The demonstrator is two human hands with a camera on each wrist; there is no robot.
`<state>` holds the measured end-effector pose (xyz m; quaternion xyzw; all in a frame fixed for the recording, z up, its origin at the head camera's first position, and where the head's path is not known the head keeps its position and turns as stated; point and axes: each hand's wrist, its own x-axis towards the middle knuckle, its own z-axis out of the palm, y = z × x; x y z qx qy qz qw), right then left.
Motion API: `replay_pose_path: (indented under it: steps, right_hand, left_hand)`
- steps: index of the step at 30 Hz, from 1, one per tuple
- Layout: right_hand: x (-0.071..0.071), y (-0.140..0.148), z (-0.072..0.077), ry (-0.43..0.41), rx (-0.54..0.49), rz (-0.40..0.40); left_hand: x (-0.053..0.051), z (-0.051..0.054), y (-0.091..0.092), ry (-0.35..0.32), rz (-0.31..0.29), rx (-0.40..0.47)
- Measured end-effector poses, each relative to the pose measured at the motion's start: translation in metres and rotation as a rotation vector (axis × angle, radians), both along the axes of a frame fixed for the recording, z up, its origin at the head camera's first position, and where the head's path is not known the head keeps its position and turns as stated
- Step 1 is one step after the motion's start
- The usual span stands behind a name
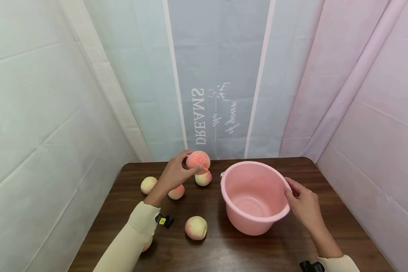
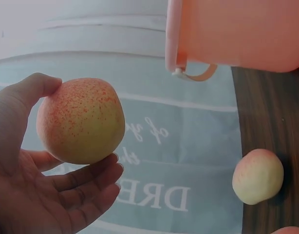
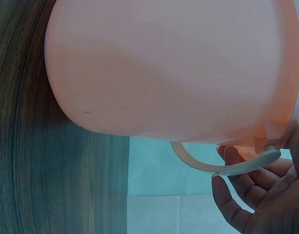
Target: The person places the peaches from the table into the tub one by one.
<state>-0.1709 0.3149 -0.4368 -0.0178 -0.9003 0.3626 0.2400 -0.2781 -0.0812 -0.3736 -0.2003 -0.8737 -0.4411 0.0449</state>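
Note:
A peach [image 1: 198, 160], red-blushed over pale yellow, is held up off the table in my left hand [image 1: 174, 173], between thumb and fingers. The left wrist view shows this peach [image 2: 84, 122] in front of the backdrop, with the fingers curled beneath it. My right hand [image 1: 305, 206] grips the right rim of a pink bucket [image 1: 249, 226], which stands upright on the table. In the right wrist view, fingers lie by the bucket's handle [image 3: 227, 169]. No fruit shows inside the bucket.
On the dark wooden table [image 1: 221, 257] lie more peaches: one [image 1: 203, 179] behind the held one, one [image 1: 176, 192] by the left wrist, one [image 1: 149, 185] farther left, one [image 1: 196, 227] in front. Another peach [image 1: 147, 244] is partly hidden by the left sleeve. Cloth walls enclose three sides.

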Motion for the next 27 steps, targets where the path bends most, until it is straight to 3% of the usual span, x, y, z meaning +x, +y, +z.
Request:
replay_pose_path:
  steps: [6, 21, 27]
  right_hand:
    - [0.002, -0.001, -0.001, 0.01, 0.001, -0.007]
    - [0.003, -0.005, -0.001, 0.084, 0.061, -0.044]
    - [0.003, -0.007, -0.001, 0.105, 0.075, -0.055]
  left_hand:
    - [0.001, 0.003, 0.01, 0.008, -0.039, 0.007]
    - [0.003, 0.007, 0.025, -0.003, -0.056, 0.011]
    - [0.005, 0.01, 0.037, -0.024, -0.12, 0.04]
